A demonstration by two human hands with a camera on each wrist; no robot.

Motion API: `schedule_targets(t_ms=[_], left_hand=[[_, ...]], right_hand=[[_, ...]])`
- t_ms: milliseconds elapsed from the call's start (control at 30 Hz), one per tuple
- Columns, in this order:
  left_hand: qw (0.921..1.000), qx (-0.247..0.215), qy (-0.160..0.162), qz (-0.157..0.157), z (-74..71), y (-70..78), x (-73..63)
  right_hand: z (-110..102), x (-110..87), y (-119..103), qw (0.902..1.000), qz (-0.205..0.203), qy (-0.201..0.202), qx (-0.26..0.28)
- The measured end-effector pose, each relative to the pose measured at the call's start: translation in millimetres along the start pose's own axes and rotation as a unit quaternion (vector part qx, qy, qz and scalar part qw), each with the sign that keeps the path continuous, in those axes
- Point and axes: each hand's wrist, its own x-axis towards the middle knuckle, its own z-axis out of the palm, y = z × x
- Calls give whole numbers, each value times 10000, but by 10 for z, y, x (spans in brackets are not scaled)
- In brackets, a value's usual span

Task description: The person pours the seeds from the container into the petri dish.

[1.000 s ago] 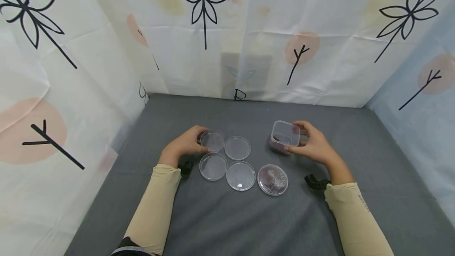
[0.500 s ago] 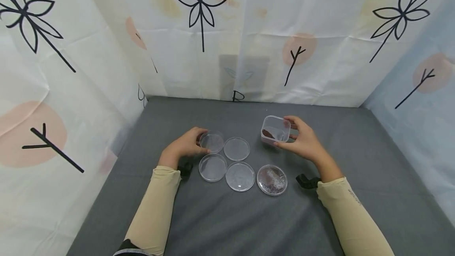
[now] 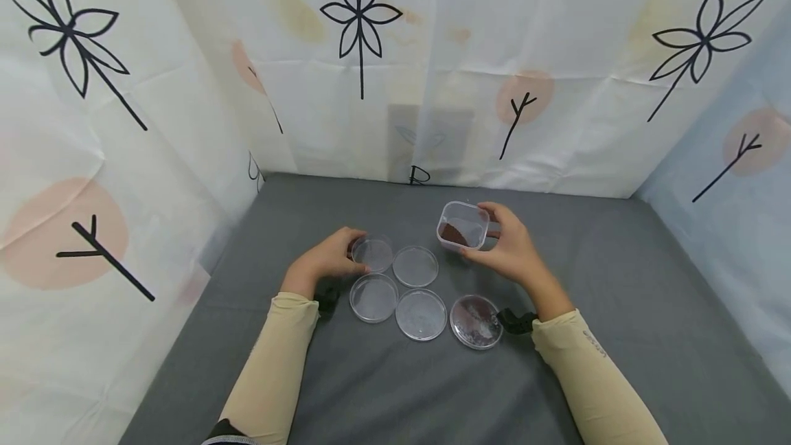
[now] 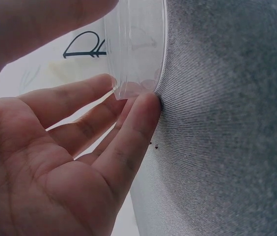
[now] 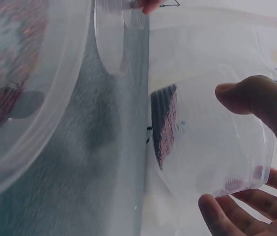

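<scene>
My left hand (image 3: 327,258) grips a clear round petri dish (image 3: 374,253), thumb and fingers at its left side. In the left wrist view this dish (image 4: 141,49) stands at the grey cloth with fingertips on its rim. My right hand (image 3: 511,246) holds a clear square plastic box (image 3: 472,224) above the cloth, thumb in front and fingers behind. Reddish-brown granules (image 3: 454,235) are heaped in the box's lower left corner, and the box is tilted leftward. The right wrist view shows the granules (image 5: 164,128) banked against one wall.
Three more clear dishes, a back one (image 3: 415,266), a front left one (image 3: 373,298) and a front middle one (image 3: 421,314), sit close beside the held dish. To their right lies a dish with brown and whitish contents (image 3: 474,321). A printed curtain (image 3: 445,53) encloses the table's back and sides.
My right hand has carried the box left, toward the dishes, and tilted it so the granules show. My left hand stays at its dish. The head view has shifted slightly.
</scene>
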Motion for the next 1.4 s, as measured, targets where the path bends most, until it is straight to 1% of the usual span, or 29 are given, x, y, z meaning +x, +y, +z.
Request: schedule_targets(t_ms=[100,233,367,467,633,700,800,900,1067,1200,1400], left_hand=[[10000,-22,-8,-14,15,6,4],[10000,29,9,-11,23,-5,14],[10000,85,40,-5,30,-18,31],[10000,77,41,-15,30,-22,32],[9999,86,12,-53,26,-20,15],[9999,100,-4,-88,25,-18,11],[9999,97,-5,-59,20,-12,16],[10000,-41,5,-63,11,-16,22],[9994,-317,-6,-103,-6,-23,21],[9993,-367,-2,-114,-10,-28,22],[9984,-520,20,-225,7,-63,14]], right_hand=[[66,44,-52,9999,-127,23,-92],[175,144,-138,9991,-347,-42,-224],[290,234,-237,9963,-516,-144,-670],[391,288,-301,9926,-562,-259,-1043],[559,358,-374,9868,-658,-447,-1409],[617,380,-399,9847,-734,-471,-1506],[698,411,-442,9806,-883,-521,-1672],[770,439,-484,9749,-1054,-557,-1880],[859,463,-530,9673,-1254,-603,-2121],[911,474,-550,9626,-1374,-661,-2240],[959,487,-580,9528,-1808,-556,-2376]])
